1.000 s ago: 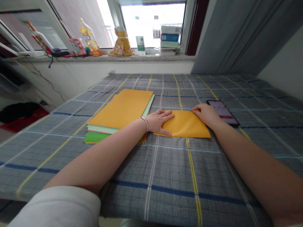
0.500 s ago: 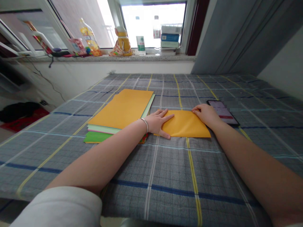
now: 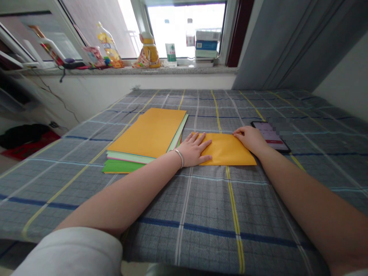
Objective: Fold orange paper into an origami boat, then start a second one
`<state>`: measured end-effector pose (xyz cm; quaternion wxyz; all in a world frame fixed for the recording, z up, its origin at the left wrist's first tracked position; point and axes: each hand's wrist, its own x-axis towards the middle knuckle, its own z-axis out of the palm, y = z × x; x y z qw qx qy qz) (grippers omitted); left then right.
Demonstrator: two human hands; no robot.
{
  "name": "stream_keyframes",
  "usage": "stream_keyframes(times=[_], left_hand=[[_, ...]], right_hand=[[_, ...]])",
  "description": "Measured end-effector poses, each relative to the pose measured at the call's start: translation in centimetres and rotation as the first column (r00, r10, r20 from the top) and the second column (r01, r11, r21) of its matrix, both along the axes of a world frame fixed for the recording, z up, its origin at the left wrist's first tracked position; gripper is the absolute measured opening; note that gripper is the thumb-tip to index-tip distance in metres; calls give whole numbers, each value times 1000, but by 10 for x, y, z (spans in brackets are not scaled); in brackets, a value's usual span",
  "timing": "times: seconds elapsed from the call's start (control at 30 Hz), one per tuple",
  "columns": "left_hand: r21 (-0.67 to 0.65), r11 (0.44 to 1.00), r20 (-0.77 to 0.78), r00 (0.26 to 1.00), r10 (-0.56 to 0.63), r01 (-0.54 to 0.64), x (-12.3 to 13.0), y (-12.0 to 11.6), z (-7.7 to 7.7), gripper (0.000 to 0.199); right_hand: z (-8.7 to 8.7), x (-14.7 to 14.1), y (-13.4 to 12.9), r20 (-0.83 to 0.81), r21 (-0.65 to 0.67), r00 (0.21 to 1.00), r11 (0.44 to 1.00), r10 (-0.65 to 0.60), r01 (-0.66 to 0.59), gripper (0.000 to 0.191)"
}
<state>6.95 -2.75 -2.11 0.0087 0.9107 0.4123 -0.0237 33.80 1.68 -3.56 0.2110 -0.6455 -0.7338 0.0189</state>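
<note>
A flat orange paper sheet (image 3: 228, 150) lies on the checked grey cloth (image 3: 218, 207). My left hand (image 3: 194, 149), with a metal bangle (image 3: 178, 158) on its wrist, rests with spread fingers on the sheet's left end and hides that edge. My right hand (image 3: 249, 139) lies on the sheet's upper right corner, its fingers together and gently curved. Left of the sheet sits a stack of coloured paper (image 3: 146, 132), orange on top, with pale green, pink and green sheets beneath. My left wrist is close to that stack.
A phone (image 3: 270, 137) with a lit screen lies just right of my right hand. The far windowsill holds several bottles and boxes (image 3: 207, 46). A wall rises along the left side, and a grey curtain (image 3: 283, 42) hangs at the back right.
My left hand has shifted slightly, with its fingers spread further over the sheet's left end. The sheet's left edge is now covered. My right hand and the stack stay in place.
</note>
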Motion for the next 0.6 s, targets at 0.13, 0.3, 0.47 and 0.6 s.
stream_keyframes(times=[0.13,0.3,0.47,0.6], left_hand=[[-49,993,0,994,-106,106,1,1,3,65],[27,997,38,997,-72,71,15,3,1,58],[125,990,186,981,48,-73,35,14,-7,43],[139,988,235,971,37,-71,39,21,-11,35]], right_hand=[[0,-1,0,-3,0,1000,1000,-8,8,21],[2,-1,0,-2,-21,1000,1000,-13,13,22],[1,-1,0,-12,-20,1000,1000,-18,18,21],[1,-1,-1,-24,-29,999,999,-33,33,21]])
